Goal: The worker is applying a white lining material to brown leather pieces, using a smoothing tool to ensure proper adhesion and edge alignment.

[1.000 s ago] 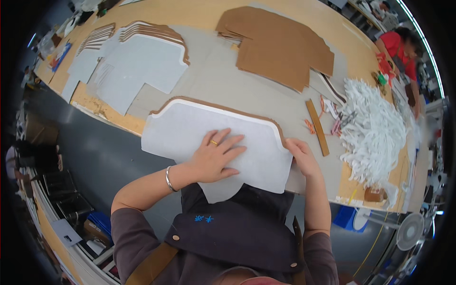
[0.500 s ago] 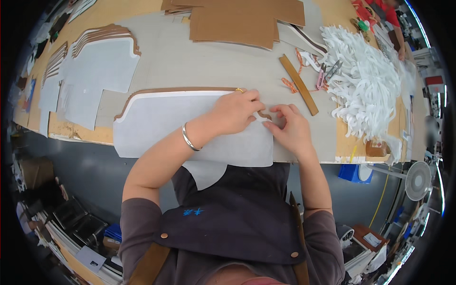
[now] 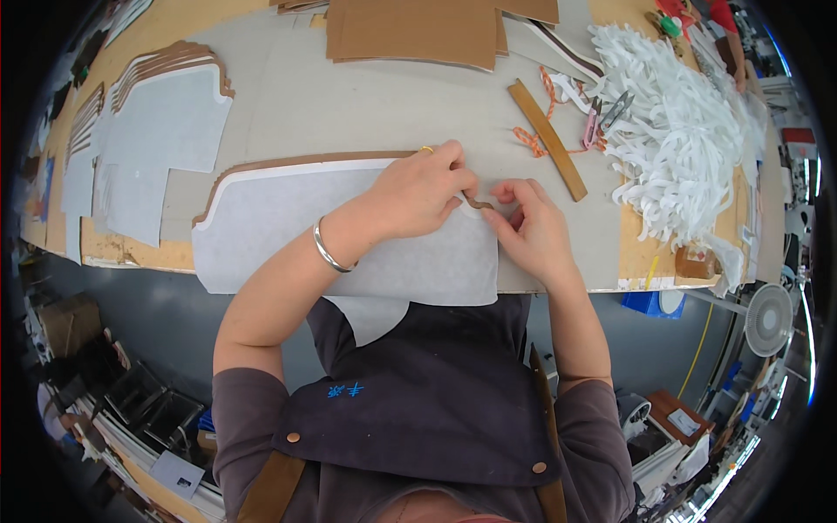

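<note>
Where everything lies: a broad tabletop (image 3: 279, 113), grey over its middle, with pale wood showing at both ends.
White-faced panel: the white-faced panel (image 3: 283, 213) lies at the near side of the tabletop, its lower margin reaching past the front edge; a brown edge (image 3: 479, 204) follows its far outline.
White strips: a loose heap of white strips (image 3: 671, 139) to the right, well apart from the panel.
Brown sheets: a stack of brown sheets (image 3: 414, 35) beyond the panel, at the top of the view.
Fanned pieces: white pieces with brown margins (image 3: 166, 122), overlapping, to the left.
Left hand: the left hand (image 3: 427, 187) rests over the panel's far right part, fingers bent down to the brown edge; cannot tell whether they clamp it.
Right hand: the right hand (image 3: 530, 228) is at the panel's right end, thumb tip by the brown edge, forefinger tip slightly apart from it.
Wooden bar: a narrow wooden bar (image 3: 547, 139), slanting, beyond the right hand.
Pink tool: a small pink tool (image 3: 593, 124) beside the strips.
</note>
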`<state>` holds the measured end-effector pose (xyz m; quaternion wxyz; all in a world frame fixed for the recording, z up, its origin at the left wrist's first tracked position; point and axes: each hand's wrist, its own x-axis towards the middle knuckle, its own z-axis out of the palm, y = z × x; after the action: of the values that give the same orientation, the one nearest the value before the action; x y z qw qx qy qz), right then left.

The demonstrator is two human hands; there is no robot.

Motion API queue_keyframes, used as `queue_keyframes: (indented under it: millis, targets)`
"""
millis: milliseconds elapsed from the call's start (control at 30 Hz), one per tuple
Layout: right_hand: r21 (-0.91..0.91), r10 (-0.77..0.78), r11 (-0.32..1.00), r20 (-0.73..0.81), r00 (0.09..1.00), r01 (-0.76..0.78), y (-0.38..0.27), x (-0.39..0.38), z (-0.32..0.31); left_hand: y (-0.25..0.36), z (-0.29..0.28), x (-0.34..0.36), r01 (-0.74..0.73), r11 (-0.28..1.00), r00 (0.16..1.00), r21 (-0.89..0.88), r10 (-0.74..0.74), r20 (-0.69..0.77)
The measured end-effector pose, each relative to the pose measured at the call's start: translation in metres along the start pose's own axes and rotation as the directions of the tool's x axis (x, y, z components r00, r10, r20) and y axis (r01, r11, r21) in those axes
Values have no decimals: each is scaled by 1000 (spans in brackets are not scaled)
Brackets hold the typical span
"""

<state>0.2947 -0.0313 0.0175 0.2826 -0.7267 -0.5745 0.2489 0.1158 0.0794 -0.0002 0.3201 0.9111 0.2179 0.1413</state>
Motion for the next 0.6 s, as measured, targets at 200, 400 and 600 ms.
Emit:
queue_keyframes:
  millis: [200, 400, 600]
  targets:
    - [-74, 31, 997, 172, 985, -19, -1, 4, -2, -7, 1, 0, 3, 999, 1000, -33, -3, -15]
    - [-31, -80, 996, 125, 989, 84, 7, 2, -1, 0, -3, -1, -21, 1000, 1000, 12, 21, 21]
    - [-20, -110, 993, 146, 983, 114, 6, 7, 1, 0, -1, -1, 9, 999, 999, 37, -11, 39]
